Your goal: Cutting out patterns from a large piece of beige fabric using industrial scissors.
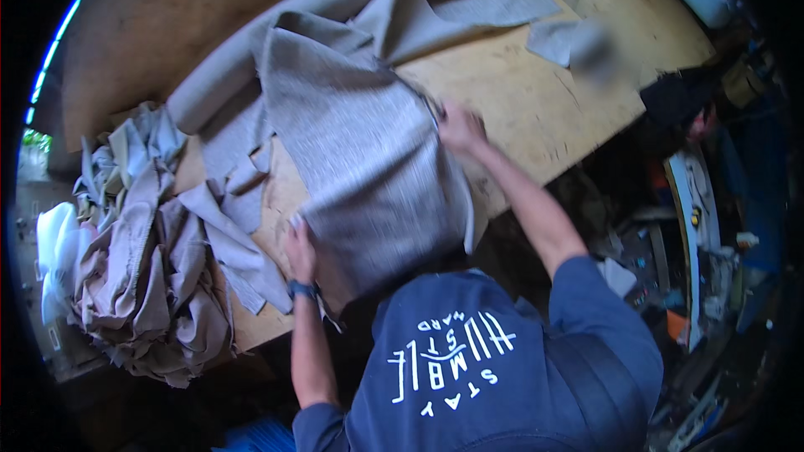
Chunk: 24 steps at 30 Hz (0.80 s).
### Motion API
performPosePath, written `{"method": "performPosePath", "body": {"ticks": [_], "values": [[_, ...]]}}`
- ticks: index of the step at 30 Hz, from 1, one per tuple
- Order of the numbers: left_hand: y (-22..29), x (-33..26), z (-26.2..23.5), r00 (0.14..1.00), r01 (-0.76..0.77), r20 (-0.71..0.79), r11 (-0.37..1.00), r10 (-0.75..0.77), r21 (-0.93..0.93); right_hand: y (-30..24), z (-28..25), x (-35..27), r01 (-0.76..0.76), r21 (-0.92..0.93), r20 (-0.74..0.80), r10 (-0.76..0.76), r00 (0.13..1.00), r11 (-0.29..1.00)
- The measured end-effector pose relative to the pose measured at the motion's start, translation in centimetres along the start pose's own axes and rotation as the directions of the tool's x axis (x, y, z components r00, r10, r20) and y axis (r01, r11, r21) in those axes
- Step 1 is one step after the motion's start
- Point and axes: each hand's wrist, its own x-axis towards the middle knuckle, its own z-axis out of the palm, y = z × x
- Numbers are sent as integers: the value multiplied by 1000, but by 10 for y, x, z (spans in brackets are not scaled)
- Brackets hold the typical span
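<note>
A large piece of grey woven fabric (pixel 360 142) lies across the wooden table, its near end draped over the front edge. My left hand (pixel 300 251), with a dark band on the wrist, is closed at the fabric's lower left edge. On the fabric's right edge, my right hand (pixel 461 127) forms a blurred fist. A dark slim tool (pixel 431 106), resembling scissors, shows at that fist beside the cloth; most of it is hidden. The fabric rises in soft folds between my hands.
A long roll of grey fabric (pixel 335 12) spans the far side of the table (pixel 528 130). Crumpled brown and grey cloth (pixel 142 268) heaps at the left. A small grey scrap (pixel 553 40) lies at the far right. Assorted clutter (pixel 695 234) stands beyond the table's right side.
</note>
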Motion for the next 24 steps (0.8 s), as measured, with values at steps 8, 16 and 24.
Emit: {"method": "performPosePath", "body": {"ticks": [8,16,24], "values": [[-79,172,22,981,178,-10,916,-195,-360,-97,-83,123,217,-138,-358,-253,899,966],[-107,-15,24,984,98,-135,988,-114,-120,62,-21,-107,-179,31,-59,180,982,983],[-114,-126,46,989,35,-134,787,61,616,113,22,-224,-117,-107,-36,114,993,987]]}}
